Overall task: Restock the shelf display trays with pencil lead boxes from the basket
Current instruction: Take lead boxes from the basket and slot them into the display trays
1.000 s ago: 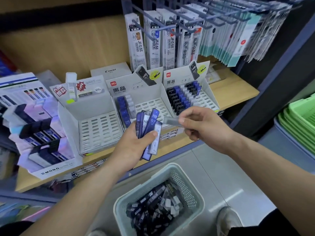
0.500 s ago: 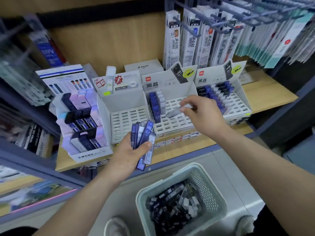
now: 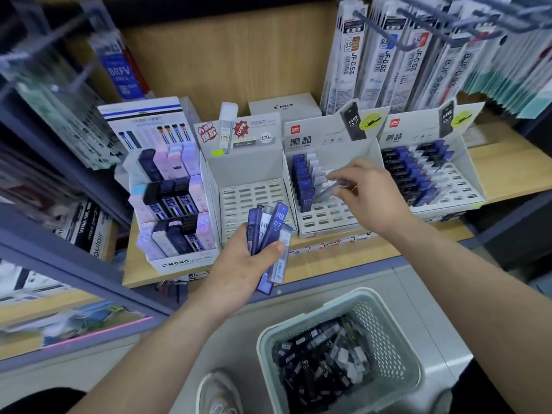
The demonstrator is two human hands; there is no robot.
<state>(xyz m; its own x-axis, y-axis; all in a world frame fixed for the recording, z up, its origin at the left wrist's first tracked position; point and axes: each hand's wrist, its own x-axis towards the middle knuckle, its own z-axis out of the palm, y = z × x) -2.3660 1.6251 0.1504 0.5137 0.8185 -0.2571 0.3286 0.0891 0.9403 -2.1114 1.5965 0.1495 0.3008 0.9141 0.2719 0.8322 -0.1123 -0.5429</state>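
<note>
My left hand [image 3: 243, 262] grips a fan of several blue and clear HB 0.7 lead boxes [image 3: 270, 231] in front of the shelf edge. My right hand [image 3: 369, 194] reaches over the middle display tray [image 3: 324, 218] and pinches one clear lead box [image 3: 325, 191], tilted, beside that tray's blue and white row [image 3: 303, 182]. The left slotted tray [image 3: 249, 192] holds no boxes. The right tray [image 3: 454, 182] has several rows of black and blue boxes. A pale green basket [image 3: 391, 333] below holds a heap of lead boxes.
A MONO display [image 3: 171, 204] of pastel lead cases stands left of the trays. Refill packs hang on hooks [image 3: 397, 52] above the trays. A white Pilot box [image 3: 282, 107] sits behind. A white shoe [image 3: 219, 394] shows beside the basket.
My right hand has carried the clear box from beside my left hand up and over to the middle tray's rows. The camera view has swung left. My left hand keeps its bundle.
</note>
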